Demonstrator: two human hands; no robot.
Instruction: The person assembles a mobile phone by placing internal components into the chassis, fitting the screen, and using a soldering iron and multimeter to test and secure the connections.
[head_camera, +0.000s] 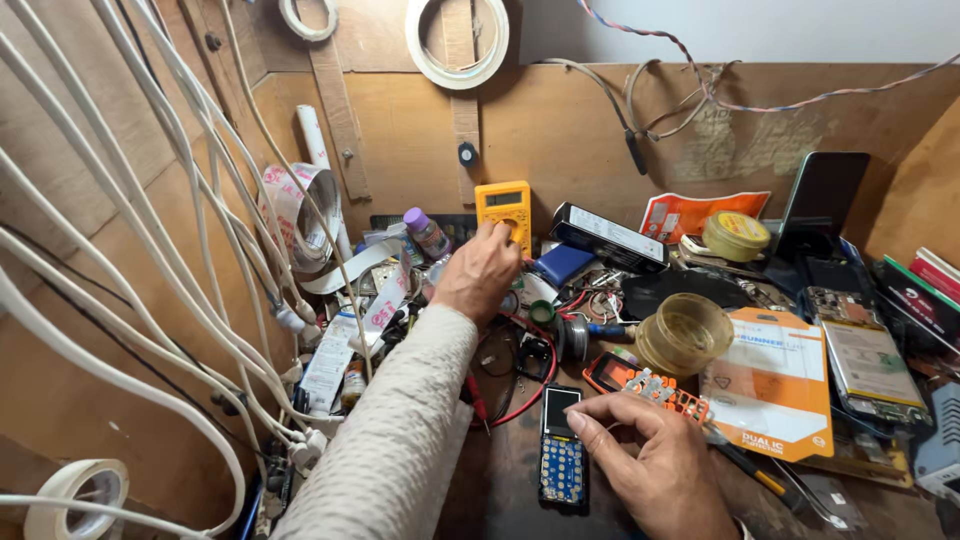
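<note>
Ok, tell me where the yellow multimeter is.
In the head view, the yellow multimeter leans against the back wooden wall, centre-left, under the left hand, beside the purple-capped bottle.
</note>
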